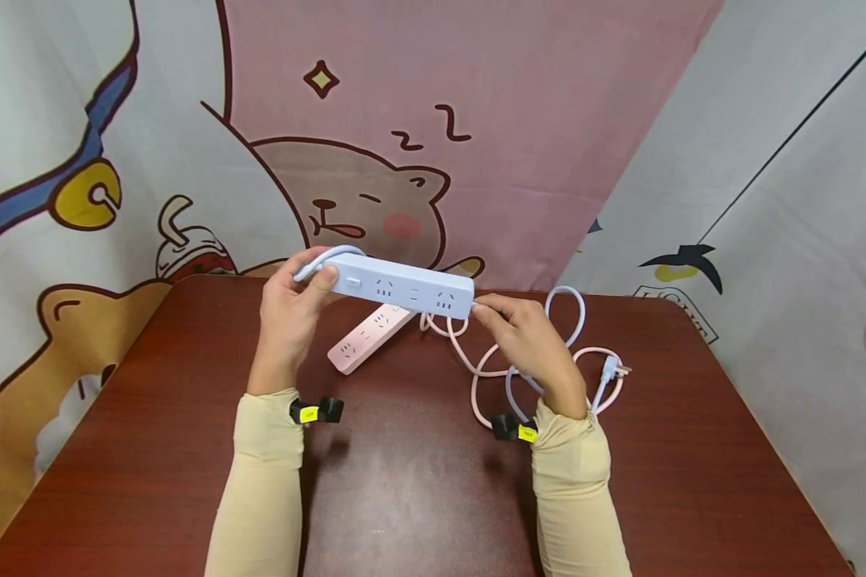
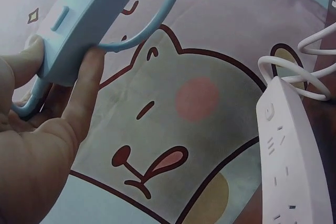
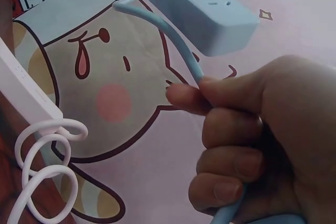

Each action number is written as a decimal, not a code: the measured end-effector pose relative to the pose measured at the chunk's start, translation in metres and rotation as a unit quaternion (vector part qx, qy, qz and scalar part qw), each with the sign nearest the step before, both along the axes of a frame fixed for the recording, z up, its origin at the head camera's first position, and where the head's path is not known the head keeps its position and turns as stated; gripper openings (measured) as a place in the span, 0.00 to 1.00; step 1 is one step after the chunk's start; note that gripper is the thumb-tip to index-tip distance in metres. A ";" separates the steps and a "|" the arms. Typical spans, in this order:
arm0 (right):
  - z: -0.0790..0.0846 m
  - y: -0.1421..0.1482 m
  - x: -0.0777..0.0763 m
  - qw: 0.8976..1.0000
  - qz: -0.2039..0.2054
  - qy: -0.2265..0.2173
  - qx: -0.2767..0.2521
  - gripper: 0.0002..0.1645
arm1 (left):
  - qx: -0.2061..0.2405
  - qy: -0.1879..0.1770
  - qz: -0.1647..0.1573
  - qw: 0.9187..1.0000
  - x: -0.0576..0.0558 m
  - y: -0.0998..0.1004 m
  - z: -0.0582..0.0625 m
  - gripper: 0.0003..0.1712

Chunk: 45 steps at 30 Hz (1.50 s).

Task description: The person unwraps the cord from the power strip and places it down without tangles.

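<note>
Above the table, a light blue power strip (image 1: 411,287) is raised and slightly tilted, its sockets facing the head camera. My left hand (image 1: 289,320) grips its switch end, thumb on the front and fingers behind. The blue cord leaves that end, loops over it and runs behind the strip. At the other end, my right hand (image 1: 530,340) pinches the blue cord (image 3: 176,40) between thumb and index finger, the other fingers curled around it. A pink power strip (image 1: 364,340) lies behind and below on the table, partly covered by the blue one in the head view.
The pink cord (image 1: 476,401) lies in loose loops on the dark wooden table (image 1: 418,497), tangled among the loops of blue cord at right. A blue plug (image 1: 609,369) rests there with its prongs pointing right. A cartoon-printed curtain (image 1: 520,160) hangs behind the table.
</note>
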State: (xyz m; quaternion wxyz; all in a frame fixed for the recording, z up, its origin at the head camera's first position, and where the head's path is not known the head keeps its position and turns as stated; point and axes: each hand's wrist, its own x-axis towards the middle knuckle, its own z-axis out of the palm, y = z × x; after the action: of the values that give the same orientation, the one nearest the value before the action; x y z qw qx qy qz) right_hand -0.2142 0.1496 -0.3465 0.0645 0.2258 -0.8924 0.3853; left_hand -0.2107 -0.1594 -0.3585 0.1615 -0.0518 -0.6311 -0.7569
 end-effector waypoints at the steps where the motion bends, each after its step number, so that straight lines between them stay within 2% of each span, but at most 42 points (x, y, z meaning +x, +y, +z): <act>1: 0.000 0.000 -0.001 1.000 -0.007 0.005 0.002 0.14 | -0.006 -0.001 -0.005 1.000 0.000 0.000 0.000 0.19; 12: -0.001 0.003 -0.002 0.995 -0.079 0.051 -0.029 0.13 | -0.060 -0.026 -0.027 0.997 0.001 -0.003 -0.002 0.23; 21: 0.006 0.004 0.003 0.983 -0.130 0.043 -0.119 0.17 | -0.075 -0.037 -0.042 0.996 -0.004 -0.003 -0.006 0.24; 24: 0.008 0.005 0.005 0.981 -0.130 0.041 -0.139 0.17 | -0.090 -0.046 -0.034 0.994 -0.006 -0.002 -0.007 0.22; 29: 0.010 0.005 0.008 0.983 -0.098 0.031 -0.150 0.16 | -0.119 -0.068 -0.001 0.991 -0.008 -0.001 -0.009 0.21; 33: 0.011 0.004 0.010 0.989 -0.067 0.018 -0.129 0.15 | -0.113 -0.097 0.029 0.988 -0.009 -0.001 -0.010 0.21; 40: 0.015 0.002 0.013 0.997 -0.018 -0.024 -0.070 0.14 | -0.055 -0.137 0.084 0.986 -0.012 -0.002 -0.012 0.20; 45: 0.014 -0.001 0.013 0.996 0.065 -0.062 -0.011 0.14 | 0.001 -0.150 0.108 0.983 -0.014 -0.006 -0.014 0.20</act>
State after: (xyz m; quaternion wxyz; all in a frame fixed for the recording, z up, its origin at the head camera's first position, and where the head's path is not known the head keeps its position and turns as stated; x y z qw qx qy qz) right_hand -0.2010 0.1490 -0.3328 -0.0136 0.2583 -0.8737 0.4120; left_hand -0.2250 -0.1654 -0.3730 0.1455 0.1310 -0.6497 -0.7346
